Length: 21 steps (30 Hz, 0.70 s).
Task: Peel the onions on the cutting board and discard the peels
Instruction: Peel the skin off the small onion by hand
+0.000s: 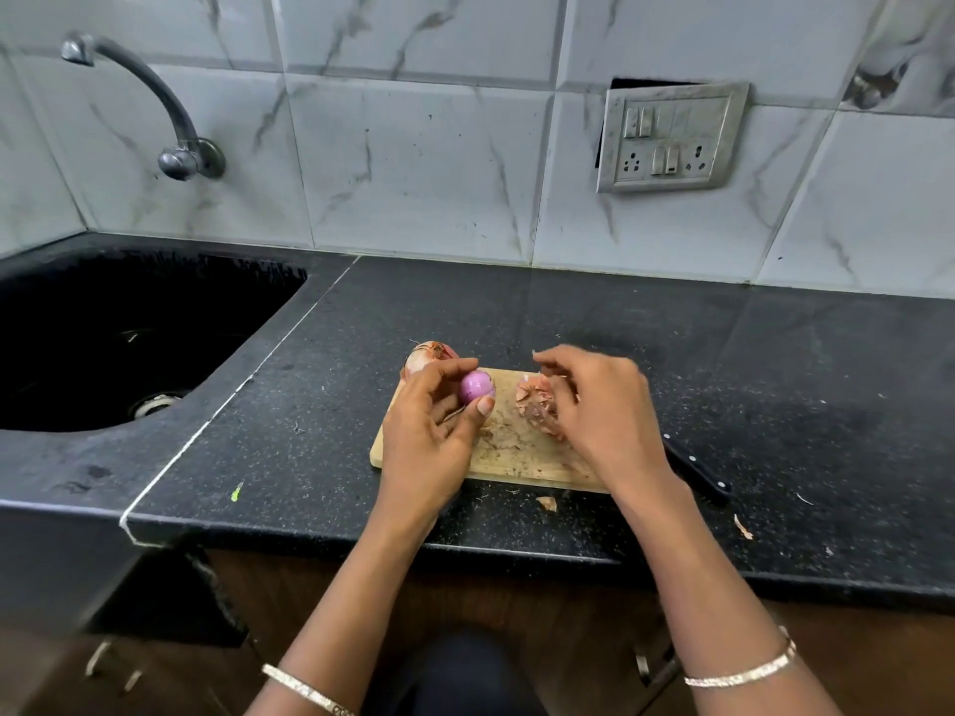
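Left hand (429,431) pinches a peeled purple onion (477,386) over the wooden cutting board (522,459); right hand (602,405) has fingers curled on the peel pile (537,403). An unpeeled onion (428,357) sits at the board's far-left corner. Likely step: gathering peels. Next: bin them, then peel that one.

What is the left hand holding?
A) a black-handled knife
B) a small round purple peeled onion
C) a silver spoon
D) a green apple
B: the left hand pinches the small round purple peeled onion between thumb and fingertips above the wooden cutting board, while the right hand grips papery brown peels.
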Motion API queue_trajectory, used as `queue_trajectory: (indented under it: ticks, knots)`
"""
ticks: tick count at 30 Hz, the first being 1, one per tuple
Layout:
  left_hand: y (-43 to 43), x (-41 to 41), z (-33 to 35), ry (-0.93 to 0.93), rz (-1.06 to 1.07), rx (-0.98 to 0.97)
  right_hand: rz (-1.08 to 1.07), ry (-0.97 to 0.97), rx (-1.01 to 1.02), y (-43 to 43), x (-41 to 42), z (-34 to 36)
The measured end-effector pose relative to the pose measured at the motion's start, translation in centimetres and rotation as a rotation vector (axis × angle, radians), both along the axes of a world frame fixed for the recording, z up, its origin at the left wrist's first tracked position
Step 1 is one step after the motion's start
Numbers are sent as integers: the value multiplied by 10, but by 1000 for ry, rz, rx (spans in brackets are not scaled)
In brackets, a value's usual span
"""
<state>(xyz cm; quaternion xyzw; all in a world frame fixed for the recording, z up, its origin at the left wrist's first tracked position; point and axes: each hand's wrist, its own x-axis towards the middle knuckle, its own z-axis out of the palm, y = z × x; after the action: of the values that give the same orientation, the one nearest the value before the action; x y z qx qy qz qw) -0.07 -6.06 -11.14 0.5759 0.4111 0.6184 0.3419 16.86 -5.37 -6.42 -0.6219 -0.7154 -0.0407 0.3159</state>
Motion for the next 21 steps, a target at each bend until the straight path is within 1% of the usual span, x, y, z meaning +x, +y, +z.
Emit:
queue_trajectory:
  ticks: [1,2,5,8,9,10,12,13,14,16,17,18,20,21]
  knots:
    - [0,0,0,14,-1,4,2,56,52,1,0,0]
    - [1,-1,0,19,-1,3,12,71,61,2,0,-1]
    - [0,-1,0,18,-19,-9,55,25,42,2,6,-7]
    - [-1,0,1,44,-34,-3,47,135,139,-5,11,-4]
    - [-1,0,1,49,-35,-2,56,143,141,-7,11,-2]
    - [-1,0,1,50,-35,-2,68,113,97,-8,11,-1]
    - [-1,0,0,53,-39,-4,78,-19,-44,-10,10,0]
    - [-1,0,0,55,-41,-5,81,-41,-70,-11,10,0]
    - [0,1,-1,60,-40,-7,67,-3,-53,-11,11,-1]
    - [1,1,-2,69,-45,-13,17,176,39,-13,15,1]
    - [2,1,-3,70,-51,-15,18,216,50,-14,17,3]
    - [3,0,-4,70,-58,-15,45,206,9,-15,17,4]
    - [3,-1,-5,62,-74,-5,111,83,-116,-17,16,1]
    - [3,0,-5,67,-74,2,113,63,-93,-18,16,0]
